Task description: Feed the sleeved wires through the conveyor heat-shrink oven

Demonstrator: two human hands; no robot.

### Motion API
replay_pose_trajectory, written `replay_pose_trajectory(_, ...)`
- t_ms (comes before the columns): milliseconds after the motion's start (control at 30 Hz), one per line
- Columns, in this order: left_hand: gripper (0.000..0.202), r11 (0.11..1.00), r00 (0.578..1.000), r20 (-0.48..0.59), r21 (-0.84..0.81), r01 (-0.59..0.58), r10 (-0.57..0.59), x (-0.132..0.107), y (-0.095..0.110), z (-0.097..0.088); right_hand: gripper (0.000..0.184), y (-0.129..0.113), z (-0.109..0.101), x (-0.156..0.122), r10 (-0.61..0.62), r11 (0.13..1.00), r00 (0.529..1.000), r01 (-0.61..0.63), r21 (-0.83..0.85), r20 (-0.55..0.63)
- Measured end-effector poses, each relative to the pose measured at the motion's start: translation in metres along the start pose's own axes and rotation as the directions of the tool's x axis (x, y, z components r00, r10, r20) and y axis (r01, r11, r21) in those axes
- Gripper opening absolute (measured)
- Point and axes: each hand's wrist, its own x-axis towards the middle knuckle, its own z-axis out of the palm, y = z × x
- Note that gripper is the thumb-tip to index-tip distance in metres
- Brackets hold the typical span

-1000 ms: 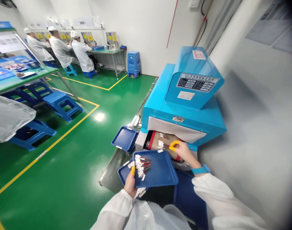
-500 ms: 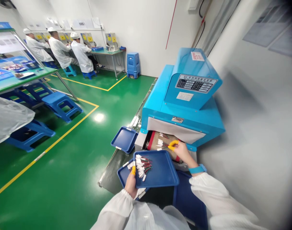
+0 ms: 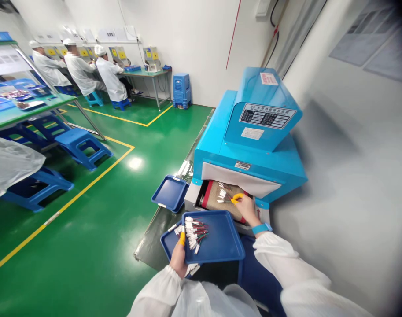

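Head view: takes in green floor over the left and lower left of the frame, then a blue machine right of centre, on a dark worktop. Shows three seated people in white at the upper left, well apart from the machine. Holds a blue tray at the lower centre, just in front of the red-edged tan belt and overlapping a second tray. Grips the upper tray by its left rim with the left hand, yellow-covered thumb on top. Reaches over the belt with the right hand, thumb and forefinger close together at the wire bundles lying there; cannot tell whether pinched on any. Has the hands well apart. Carries more white-ended wires, heaped at the tray's left side.
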Motion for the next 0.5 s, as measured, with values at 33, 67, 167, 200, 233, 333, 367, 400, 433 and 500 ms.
replay_pose_trajectory(33,0.049,1.000,1.000,0.002,0.000,0.004,-0.004,-0.0001,-0.0001,-0.0001,0.013,-0.0002,-0.0002,-0.0012,-0.002,0.999,1.000,0.002,-0.032,0.004)
replay_pose_trajectory(67,0.049,1.000,1.000,0.003,-0.001,0.009,-0.009,-0.0003,-0.0001,-0.0001,0.012,-0.0002,-0.0004,-0.0025,-0.007,0.998,1.000,0.008,-0.064,0.009)
replay_pose_trajectory(167,0.049,1.000,1.000,-0.006,-0.007,0.015,-0.016,-0.0006,-0.0003,-0.0008,0.009,0.0023,-0.0003,-0.0057,-0.044,0.985,0.999,0.048,-0.164,0.027)
replay_pose_trajectory(200,0.049,1.000,1.000,-0.013,-0.010,0.006,-0.006,-0.0003,-0.0006,-0.0013,0.009,0.0038,-0.0002,-0.0065,-0.061,0.979,0.997,0.067,-0.193,0.038)
replay_pose_trajectory(233,0.048,1.000,1.000,-0.019,-0.010,-0.005,0.005,0.0002,-0.0009,-0.0020,0.008,0.0053,0.0000,-0.0072,-0.076,0.973,0.996,0.085,-0.217,0.051)
replay_pose_trajectory(333,0.046,1.000,0.998,-0.049,0.004,-0.030,0.030,0.0021,-0.0022,-0.0043,0.009,0.0080,-0.0007,-0.0089,-0.109,0.956,0.989,0.131,-0.262,0.097)
replay_pose_trajectory(367,0.045,0.999,0.997,-0.062,0.012,-0.035,0.035,0.0028,-0.0025,-0.0049,0.010,0.0079,-0.0015,-0.0094,-0.120,0.950,0.987,0.147,-0.277,0.111)
replay_pose_trajectory(400,0.045,0.999,0.996,-0.075,0.021,-0.040,0.041,0.0034,-0.0029,-0.0054,0.011,0.0072,-0.0025,-0.0099,-0.132,0.942,0.984,0.163,-0.293,0.123)
replay_pose_trajectory(433,0.044,0.999,0.995,-0.088,0.027,-0.045,0.047,0.0038,-0.0031,-0.0057,0.011,0.0060,-0.0037,-0.0102,-0.144,0.933,0.981,0.179,-0.312,0.132)
replay_pose_trajectory(500,0.044,0.998,0.994,-0.102,0.032,-0.044,0.047,0.0043,-0.0035,-0.0058,0.011,0.0026,-0.0060,-0.0102,-0.169,0.918,0.977,0.205,-0.339,0.133)
